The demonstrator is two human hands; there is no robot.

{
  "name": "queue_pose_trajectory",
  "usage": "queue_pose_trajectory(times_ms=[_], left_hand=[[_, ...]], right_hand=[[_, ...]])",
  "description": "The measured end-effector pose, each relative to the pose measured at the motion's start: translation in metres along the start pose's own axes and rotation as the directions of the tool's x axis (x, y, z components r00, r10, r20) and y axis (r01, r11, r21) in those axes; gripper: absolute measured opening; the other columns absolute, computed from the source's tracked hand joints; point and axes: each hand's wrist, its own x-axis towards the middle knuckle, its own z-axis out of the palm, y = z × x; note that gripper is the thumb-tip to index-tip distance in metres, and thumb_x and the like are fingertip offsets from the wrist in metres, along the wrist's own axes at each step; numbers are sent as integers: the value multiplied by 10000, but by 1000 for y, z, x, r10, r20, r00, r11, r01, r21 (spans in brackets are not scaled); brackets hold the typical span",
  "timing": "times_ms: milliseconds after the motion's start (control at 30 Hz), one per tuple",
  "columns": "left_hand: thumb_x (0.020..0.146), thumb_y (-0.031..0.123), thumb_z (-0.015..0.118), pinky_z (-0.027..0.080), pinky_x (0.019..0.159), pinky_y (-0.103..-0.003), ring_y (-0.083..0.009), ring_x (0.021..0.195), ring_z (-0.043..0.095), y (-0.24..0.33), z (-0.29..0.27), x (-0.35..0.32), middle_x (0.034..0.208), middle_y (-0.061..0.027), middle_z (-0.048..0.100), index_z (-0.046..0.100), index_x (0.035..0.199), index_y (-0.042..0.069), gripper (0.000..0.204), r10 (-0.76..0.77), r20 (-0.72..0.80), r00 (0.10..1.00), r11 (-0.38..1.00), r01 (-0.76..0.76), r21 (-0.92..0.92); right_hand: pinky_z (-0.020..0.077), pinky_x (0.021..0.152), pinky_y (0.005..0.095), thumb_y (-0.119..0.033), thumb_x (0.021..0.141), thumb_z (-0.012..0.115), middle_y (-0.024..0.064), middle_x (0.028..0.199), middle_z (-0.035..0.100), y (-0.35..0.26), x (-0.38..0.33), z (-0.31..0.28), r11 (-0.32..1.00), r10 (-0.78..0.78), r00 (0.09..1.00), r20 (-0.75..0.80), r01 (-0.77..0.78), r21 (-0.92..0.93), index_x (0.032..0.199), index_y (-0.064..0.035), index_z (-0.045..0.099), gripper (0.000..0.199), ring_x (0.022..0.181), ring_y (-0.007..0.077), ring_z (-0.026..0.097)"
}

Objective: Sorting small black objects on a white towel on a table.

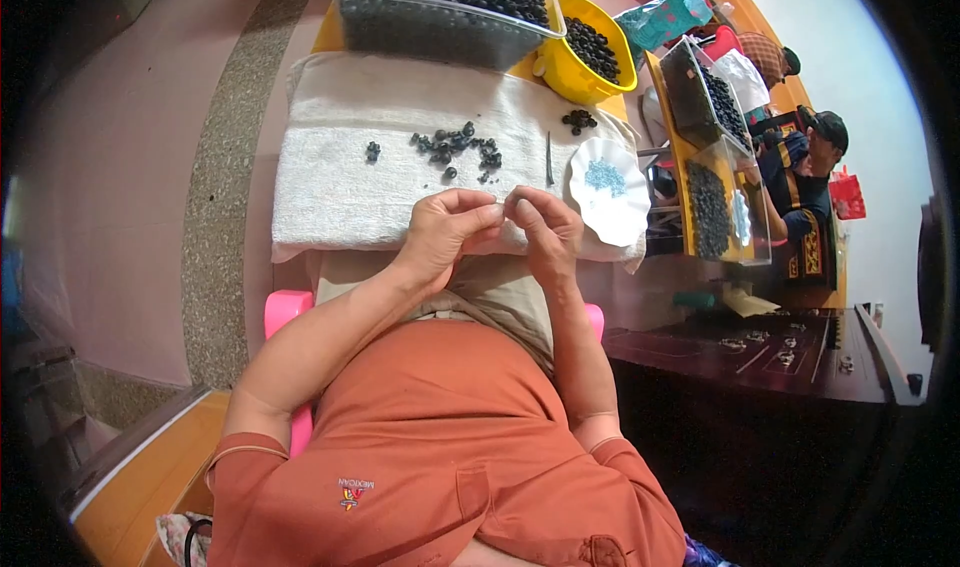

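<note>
My left hand (445,232) and my right hand (550,229) meet over the near edge of a white towel (330,117), thumbs and forefingers pinched. A tiny dark bit shows at my right fingertips; what either hand holds is too small to name. Beyond them lies a loose cluster of small black round parts (450,145), with a few more parts (373,151) apart on the left and a little pile (578,121) at the right. A thin dark pointed tool, perhaps tweezers (549,157), lies beside a white scalloped plate (625,219) bearing tiny light-blue pieces (604,177).
A clear plastic bin (430,29) full of black parts stands at the far edge, beside a yellow tub (570,77) of similar parts. On the right, another person (810,157) sits by a second table holding clear bins (710,202). A dark tabletop (720,347) lies nearer.
</note>
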Motion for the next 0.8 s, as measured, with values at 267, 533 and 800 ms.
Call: queue_pose_trajectory(times_ms=[267, 533, 800], left_hand=[[864, 53, 705, 567, 739, -236, -101, 797, 648, 2, 1, -1, 904, -48, 680, 666, 971, 22, 119, 5, 3, 1000, 1000, -5, -14], [863, 59, 702, 561, 747, -251, -114, 803, 653, 1, 0, 0, 904, -49, 683, 665, 975, 28, 121, 7, -4, 1000, 999, -7, 37], [872, 58, 689, 560, 771, -276, -136, 811, 660, 0, 0, -1, 924, -64, 684, 656, 983, 22, 121, 6, 17, 1000, 995, -8, 99]], right_hand=[[516, 833, 256, -96, 963, 592, 61, 1040, 613, 1, 3, -1, 1000, -12, 997, 71, 10, 26, 1149, 41, 638, 236, 886, 134, 608], [515, 824, 261, -76, 953, 600, 52, 1003, 635, 4, 3, -9, 990, 110, 993, 46, -114, 82, 1061, 38, 647, 164, 886, 126, 617], [497, 805, 257, -44, 924, 627, 68, 979, 640, -4, 8, -18, 998, 43, 961, 275, -51, 22, 1006, 39, 653, 119, 879, 132, 621]])
